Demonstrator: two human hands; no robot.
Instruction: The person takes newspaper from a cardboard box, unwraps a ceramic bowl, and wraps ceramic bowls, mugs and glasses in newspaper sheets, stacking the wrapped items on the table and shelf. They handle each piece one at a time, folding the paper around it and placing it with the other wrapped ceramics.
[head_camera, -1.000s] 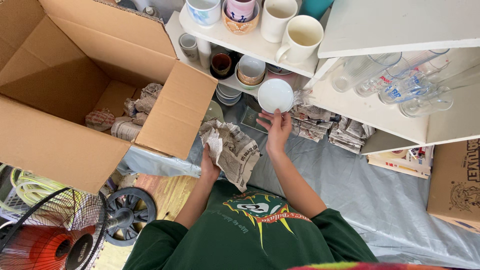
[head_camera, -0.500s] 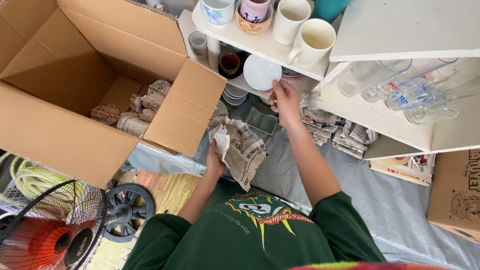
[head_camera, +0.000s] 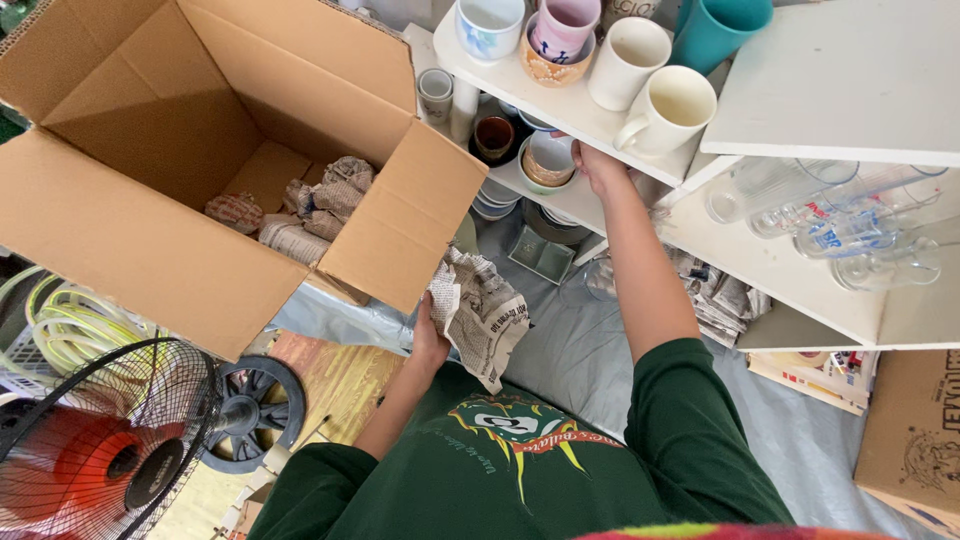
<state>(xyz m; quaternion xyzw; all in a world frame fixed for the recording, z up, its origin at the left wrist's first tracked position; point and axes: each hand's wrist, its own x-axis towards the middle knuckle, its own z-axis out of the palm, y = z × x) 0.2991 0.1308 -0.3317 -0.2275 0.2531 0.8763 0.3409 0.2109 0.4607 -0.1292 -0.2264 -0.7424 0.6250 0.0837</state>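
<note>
Crumpled newspaper in left hand, beside open box

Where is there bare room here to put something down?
Free: the cardboard box floor left of the newspaper bundles, and the grey sheet between the crumpled newspaper in the left hand and the right forearm. Crowded: the white shelves, packed with mugs and bowls around the right hand.

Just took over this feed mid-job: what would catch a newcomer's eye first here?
The big open cardboard box fills the upper left, with newspaper-wrapped bundles on its bottom. In the middle, the left hand holds a crumpled sheet of newspaper, while the right hand reaches into the white shelf, crowded with mugs and bowls. A red-centred fan sits at lower left.
</note>
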